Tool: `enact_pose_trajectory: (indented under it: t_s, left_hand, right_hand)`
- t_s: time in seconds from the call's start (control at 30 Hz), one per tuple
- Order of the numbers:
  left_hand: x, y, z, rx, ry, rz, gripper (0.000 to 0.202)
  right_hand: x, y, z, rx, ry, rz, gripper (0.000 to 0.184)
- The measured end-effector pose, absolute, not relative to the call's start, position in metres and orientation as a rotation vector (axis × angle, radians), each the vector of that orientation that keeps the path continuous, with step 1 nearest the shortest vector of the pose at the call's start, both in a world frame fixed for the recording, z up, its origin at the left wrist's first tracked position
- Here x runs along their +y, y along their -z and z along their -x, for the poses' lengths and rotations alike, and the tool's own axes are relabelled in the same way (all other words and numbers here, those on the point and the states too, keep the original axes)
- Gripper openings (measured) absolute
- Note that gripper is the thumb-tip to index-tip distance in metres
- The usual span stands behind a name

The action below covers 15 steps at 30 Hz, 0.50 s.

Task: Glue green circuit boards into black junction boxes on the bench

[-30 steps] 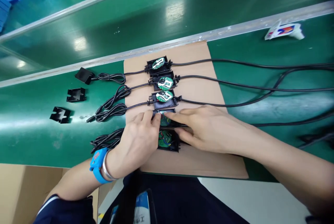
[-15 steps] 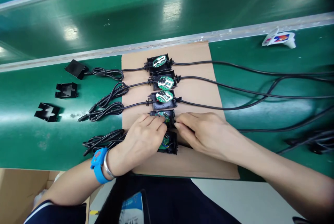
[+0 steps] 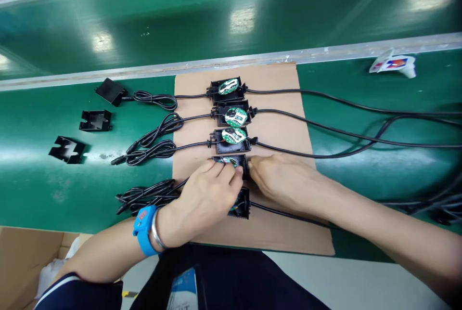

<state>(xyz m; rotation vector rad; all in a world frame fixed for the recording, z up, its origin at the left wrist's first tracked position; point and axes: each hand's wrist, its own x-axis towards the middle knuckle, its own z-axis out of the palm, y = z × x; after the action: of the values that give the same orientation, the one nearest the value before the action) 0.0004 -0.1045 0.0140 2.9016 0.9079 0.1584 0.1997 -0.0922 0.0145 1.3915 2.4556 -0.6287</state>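
My left hand (image 3: 209,189) reaches over the fourth open black plastic case (image 3: 242,164), its fingers bent and closed at the case, fingertips near its right inner end. Part of a green circuit board (image 3: 228,160) shows there beside the fingers; the rest is covered. At the same case's right end, my right hand (image 3: 277,175) is closed around the black cable's end, which it mostly hides. Nearest to me, another case (image 3: 245,204) with wires inside lies partly under my left hand. Three cases farther back each bear a round green board (image 3: 234,135) with white strips.
A brown cardboard sheet (image 3: 202,233) lies under the cases on the green bench (image 3: 144,221). Coiled black cables (image 3: 151,192) and separate black covers (image 3: 96,120) are at left. Long cables (image 3: 346,103) run right. A white printed packet (image 3: 395,63) lies at the back right.
Both hands stay at the fourth case. My left fingertips have shifted right within it, and my right hand has curled more tightly. The whole view has shifted slightly.
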Motion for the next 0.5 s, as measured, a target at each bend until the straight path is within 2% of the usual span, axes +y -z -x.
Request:
enact_pose_trajectory:
  t_s: [0.13,0.27,0.4,0.5]
  left_hand:
    - [-0.102,-0.011,-0.001,0.907,-0.105,-2.883,0.034]
    - [-0.105,-0.008,0.001,0.943,-0.135,-2.868,0.037]
    - [-0.116,-0.006,0.003,1.01,-0.168,-2.889,0.041]
    - [-0.117,-0.014,0.009,0.971,-0.211,-2.856,0.038]
  right_hand:
    - [-0.102,-0.003,-0.201,2.494,0.311,-1.389,0.03]
    - [-0.107,-0.001,-0.2,2.517,0.235,-1.496,0.034]
    - [-0.113,-0.001,-0.206,2.826,0.067,-1.678,0.026]
    - [-0.108,0.004,-0.216,3.065,0.1,-1.678,0.022]
